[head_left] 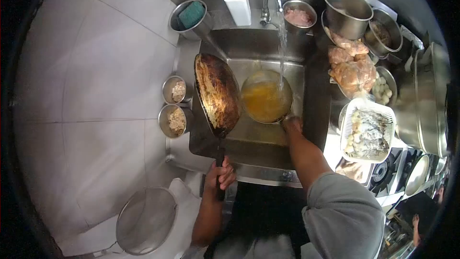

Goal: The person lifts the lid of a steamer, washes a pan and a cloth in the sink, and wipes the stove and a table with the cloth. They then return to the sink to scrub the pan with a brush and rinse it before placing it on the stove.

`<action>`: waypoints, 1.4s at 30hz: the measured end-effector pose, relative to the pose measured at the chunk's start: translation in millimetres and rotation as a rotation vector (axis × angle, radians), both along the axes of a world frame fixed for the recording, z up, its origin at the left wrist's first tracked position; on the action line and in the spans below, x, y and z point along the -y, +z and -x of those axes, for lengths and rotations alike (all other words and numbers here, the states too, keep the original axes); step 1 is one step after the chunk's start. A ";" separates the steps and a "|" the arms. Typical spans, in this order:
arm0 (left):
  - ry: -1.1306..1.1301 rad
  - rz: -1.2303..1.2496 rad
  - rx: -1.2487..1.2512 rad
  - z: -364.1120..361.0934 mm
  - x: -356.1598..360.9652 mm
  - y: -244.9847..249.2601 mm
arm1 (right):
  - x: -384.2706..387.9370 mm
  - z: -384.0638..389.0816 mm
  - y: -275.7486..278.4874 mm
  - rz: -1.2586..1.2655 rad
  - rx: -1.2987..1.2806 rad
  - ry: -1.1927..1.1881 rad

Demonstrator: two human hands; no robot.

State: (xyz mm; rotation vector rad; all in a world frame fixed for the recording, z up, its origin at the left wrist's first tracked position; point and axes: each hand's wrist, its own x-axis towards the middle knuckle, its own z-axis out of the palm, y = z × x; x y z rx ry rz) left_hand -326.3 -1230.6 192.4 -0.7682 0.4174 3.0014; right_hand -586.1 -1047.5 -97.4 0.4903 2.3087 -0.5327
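In the head view my left hand (222, 176) is closed around the dark handle of a wok (218, 97). The wok is tipped on its side over the left part of the sink (258, 136), its scorched brown underside showing. My right hand (293, 124) grips the lower right edge of a round metal pan (288, 95) in the sink; its fingers are partly hidden. Yellowish liquid fills this pan, and a stream of water (282, 50) falls into it from the faucet (271, 1).
Left of the sink stand two small food cups (164, 95) and a metal container (200, 25) holding a green scouring pad (191, 14). A white pump bottle (238, 7) is behind. Bagged meat (353, 69), metal pots (348, 17) and a white basket (368, 158) crowd the right. A strainer (146, 220) lies lower left.
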 end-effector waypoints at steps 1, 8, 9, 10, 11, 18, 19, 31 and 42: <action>-0.002 -0.004 0.013 -0.1 1.6 -2.5 | -3.5 -10.4 -3.3 -0.044 0.087 0.139; 0.043 -0.003 0.021 -0.9 3.4 -10.5 | -20.2 -37.7 -45.9 0.001 0.103 0.586; 0.029 0.016 0.032 -1.6 4.1 -11.3 | -21.4 -38.0 -46.7 0.012 0.073 0.617; 0.034 0.012 0.029 -2.8 3.3 -13.4 | -23.3 -38.3 -46.1 0.025 0.048 0.637; 0.040 0.011 0.039 -4.6 2.4 -15.2 | -23.6 -37.3 -45.8 0.023 0.046 0.641; 0.049 0.082 0.005 0.0 1.9 -15.0 | -33.3 -35.6 -26.2 0.046 0.072 0.583; 0.051 0.085 0.001 0.6 1.7 -15.1 | -30.8 -32.8 -16.7 0.116 0.027 0.572; 0.054 0.033 0.056 1.7 -0.5 -21.2 | -23.3 -31.4 -1.5 0.073 0.191 0.553; 0.044 0.160 0.106 -0.4 2.0 -7.7 | 20.9 -49.5 45.2 -0.242 -0.110 0.782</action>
